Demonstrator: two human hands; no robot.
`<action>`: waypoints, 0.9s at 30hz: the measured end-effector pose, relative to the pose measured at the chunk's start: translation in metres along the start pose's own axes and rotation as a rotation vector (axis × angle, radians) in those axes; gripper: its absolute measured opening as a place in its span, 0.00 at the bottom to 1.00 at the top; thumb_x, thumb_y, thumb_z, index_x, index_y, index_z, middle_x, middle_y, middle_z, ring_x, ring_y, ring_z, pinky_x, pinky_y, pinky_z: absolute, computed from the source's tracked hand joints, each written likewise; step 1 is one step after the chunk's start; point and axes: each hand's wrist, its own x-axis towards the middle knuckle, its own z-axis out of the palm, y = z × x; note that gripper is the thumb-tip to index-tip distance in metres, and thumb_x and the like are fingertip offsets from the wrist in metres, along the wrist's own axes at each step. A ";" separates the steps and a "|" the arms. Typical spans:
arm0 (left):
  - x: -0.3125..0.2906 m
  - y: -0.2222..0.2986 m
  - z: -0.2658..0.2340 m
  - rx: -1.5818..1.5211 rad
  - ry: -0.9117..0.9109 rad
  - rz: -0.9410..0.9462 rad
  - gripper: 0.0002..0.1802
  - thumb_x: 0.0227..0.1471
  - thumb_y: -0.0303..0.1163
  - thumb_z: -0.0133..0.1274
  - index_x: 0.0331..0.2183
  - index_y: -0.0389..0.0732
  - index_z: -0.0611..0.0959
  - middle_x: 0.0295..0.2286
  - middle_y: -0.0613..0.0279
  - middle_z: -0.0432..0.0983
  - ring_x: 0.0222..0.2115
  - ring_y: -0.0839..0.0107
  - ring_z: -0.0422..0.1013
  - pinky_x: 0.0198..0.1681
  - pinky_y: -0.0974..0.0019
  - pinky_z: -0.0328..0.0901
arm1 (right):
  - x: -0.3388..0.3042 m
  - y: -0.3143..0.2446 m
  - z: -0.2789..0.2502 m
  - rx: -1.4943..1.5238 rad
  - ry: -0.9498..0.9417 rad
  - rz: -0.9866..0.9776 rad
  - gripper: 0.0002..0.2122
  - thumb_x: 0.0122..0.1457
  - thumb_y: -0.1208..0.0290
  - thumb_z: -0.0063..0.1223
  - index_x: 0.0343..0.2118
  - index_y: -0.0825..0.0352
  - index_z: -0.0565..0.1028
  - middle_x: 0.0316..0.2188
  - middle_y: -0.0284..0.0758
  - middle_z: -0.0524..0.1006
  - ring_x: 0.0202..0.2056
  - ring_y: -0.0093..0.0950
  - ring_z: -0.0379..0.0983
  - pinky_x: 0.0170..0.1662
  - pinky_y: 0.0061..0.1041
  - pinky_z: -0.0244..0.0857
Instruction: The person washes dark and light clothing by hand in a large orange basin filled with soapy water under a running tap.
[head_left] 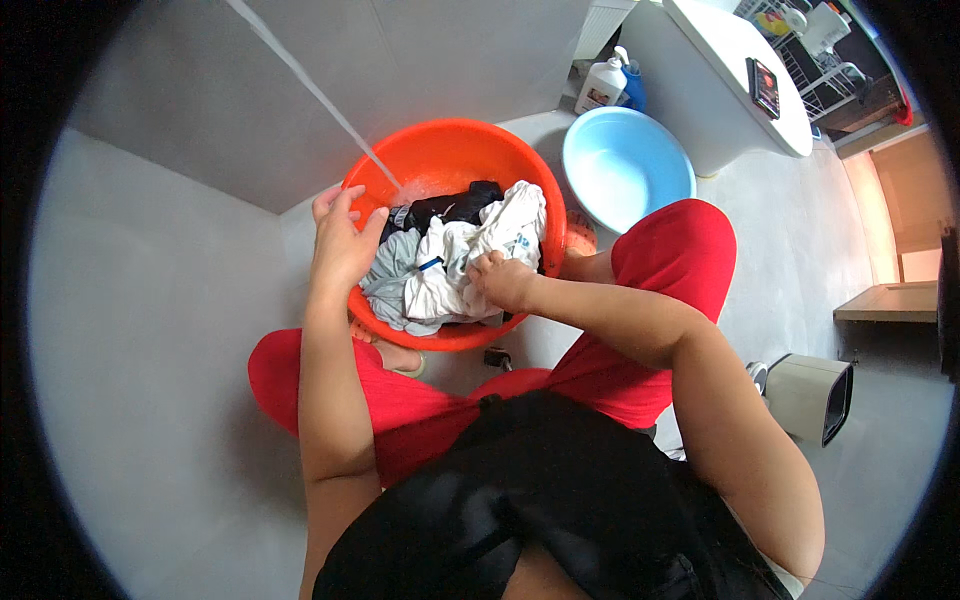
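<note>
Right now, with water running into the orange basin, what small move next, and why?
I'd probably have the right hand draw the white cloth toward the water stream: the hand rests on it, and its bulk lies toward the right side of the orange basin, while the stream lands toward the far left, beside the black garment.

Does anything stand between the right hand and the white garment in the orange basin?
Nothing visible does: the right hand touches the white garment directly, reaching in over the rim of the orange basin.
</note>
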 end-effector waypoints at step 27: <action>0.007 -0.025 0.073 -0.406 -0.280 0.037 0.10 0.47 0.33 0.51 0.31 0.37 0.77 0.28 0.57 0.71 0.31 0.66 0.68 0.37 0.65 0.63 | -0.056 0.081 -0.171 1.956 0.765 0.143 0.15 0.47 0.75 0.40 0.39 0.71 0.72 0.30 0.36 0.73 0.31 0.27 0.70 0.37 0.25 0.67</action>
